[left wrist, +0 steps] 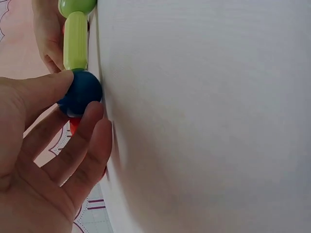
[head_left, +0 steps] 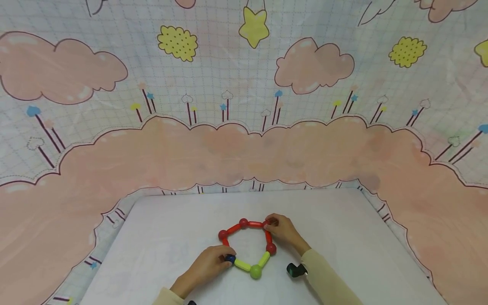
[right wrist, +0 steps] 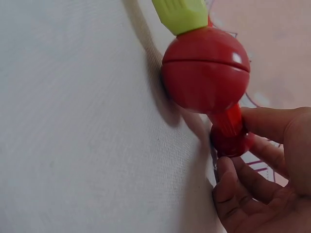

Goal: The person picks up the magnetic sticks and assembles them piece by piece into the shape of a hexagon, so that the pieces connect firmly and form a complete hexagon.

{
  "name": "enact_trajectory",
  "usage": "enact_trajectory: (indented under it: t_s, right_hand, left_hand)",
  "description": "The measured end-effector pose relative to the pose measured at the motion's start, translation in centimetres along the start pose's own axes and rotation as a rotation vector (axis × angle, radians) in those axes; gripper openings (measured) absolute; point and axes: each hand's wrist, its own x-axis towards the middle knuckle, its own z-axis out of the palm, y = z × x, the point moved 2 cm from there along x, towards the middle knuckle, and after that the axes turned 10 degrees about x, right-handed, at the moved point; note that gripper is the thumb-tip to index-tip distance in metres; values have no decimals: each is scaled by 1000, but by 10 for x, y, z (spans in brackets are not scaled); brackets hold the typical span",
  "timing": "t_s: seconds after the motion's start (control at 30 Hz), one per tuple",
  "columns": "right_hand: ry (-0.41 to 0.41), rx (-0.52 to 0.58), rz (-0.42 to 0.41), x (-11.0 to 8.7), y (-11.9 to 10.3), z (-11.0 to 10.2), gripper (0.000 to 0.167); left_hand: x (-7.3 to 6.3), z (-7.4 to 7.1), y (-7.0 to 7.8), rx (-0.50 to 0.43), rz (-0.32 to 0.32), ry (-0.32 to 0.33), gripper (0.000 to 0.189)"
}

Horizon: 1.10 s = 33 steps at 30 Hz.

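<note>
A closed ring of toy balls and rods lies on the white table. My left hand (head_left: 210, 264) pinches the blue ball (left wrist: 83, 93) at the ring's lower left, thumb on one side and fingers on the other. At the upper right, my right hand (head_left: 283, 231) pinches a red ball (right wrist: 231, 141), mostly hidden by the fingers in the head view. Red rods (head_left: 234, 229) join the red balls along the far side. Two yellow-green rods (head_left: 242, 265) meet at a green ball (head_left: 256, 271) nearest me. Another red ball (right wrist: 206, 70) sits at the right.
The white table (head_left: 171, 220) spreads around the ring. Behind it hangs a cloth (head_left: 236, 152) printed with clouds and stars. A small black device (head_left: 295, 270) shows beside the right sleeve (head_left: 328, 275).
</note>
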Motion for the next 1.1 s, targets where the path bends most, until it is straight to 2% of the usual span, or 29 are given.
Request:
enact_trajectory:
  t_s: [0.2, 0.43, 0.57, 0.77, 0.93, 1.1]
  right_hand:
    - [28, -9, 17, -3, 4, -3, 27]
    - [42, -15, 33, -6, 8, -6, 27]
    - [50, -14, 40, -8, 10, -9, 26]
    - [54, -30, 33, -11, 11, -12, 26]
    - [86, -39, 33, -18, 10, -16, 25]
    - [89, -57, 36, -27, 10, -20, 23]
  left_hand:
    - [-1, 1, -3, 60, 12, 40, 25]
    - [0, -1, -6, 51, 7, 64, 24]
    - [0, -1, -9, 46, -30, 49, 24]
    - [0, -2, -13, 52, -68, 60, 25]
    - [0, -5, -14, 83, -126, 93, 24]
    - [4, -9, -16, 61, -198, 143, 27]
